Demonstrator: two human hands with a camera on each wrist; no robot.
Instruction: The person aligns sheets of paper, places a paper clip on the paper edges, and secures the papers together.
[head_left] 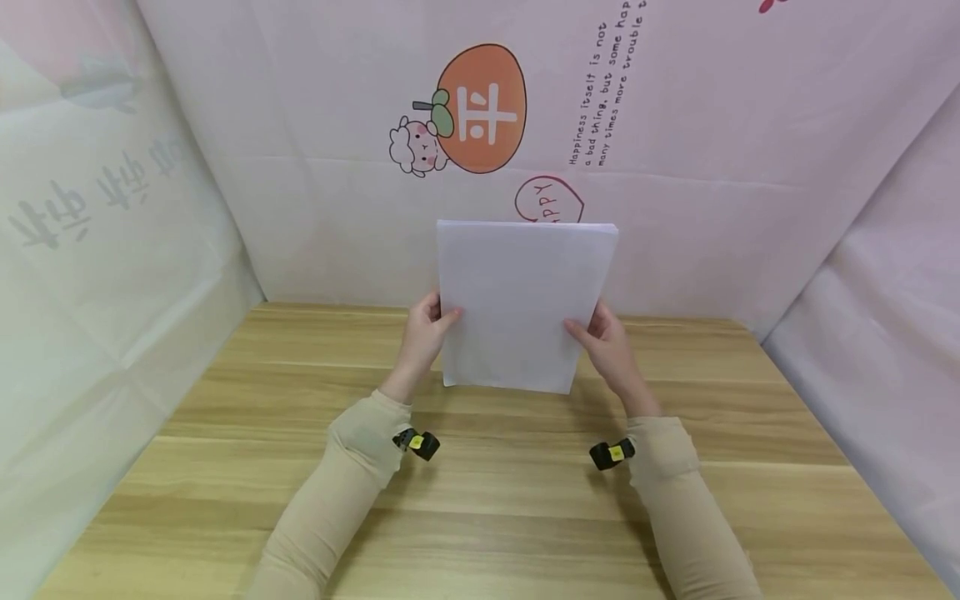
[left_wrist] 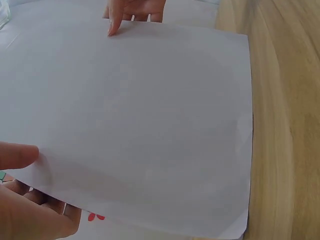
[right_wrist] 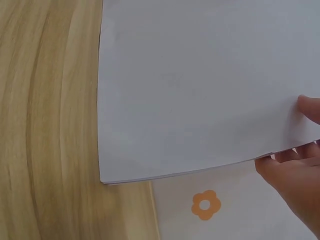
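A stack of blank white paper [head_left: 521,308] is held up in front of me, tilted upright over the far part of the table. My left hand [head_left: 429,332] grips its left edge, thumb on the front face and fingers behind. On the opposite edge my right hand [head_left: 606,346] holds it the same way. In the left wrist view the paper [left_wrist: 145,115] shows a slightly bent corner at the lower right. The right wrist view shows layered sheet edges along the side of the paper [right_wrist: 190,100], with the right thumb [right_wrist: 310,107] pressing its face.
Below is a wooden table [head_left: 510,500]. Behind it hangs a pale cloth backdrop [head_left: 337,217] with a printed orange fruit, a small cartoon figure and lettering. More cloth walls stand left [head_left: 97,292] and right [head_left: 885,333]. Black wrist cameras sit at both cuffs.
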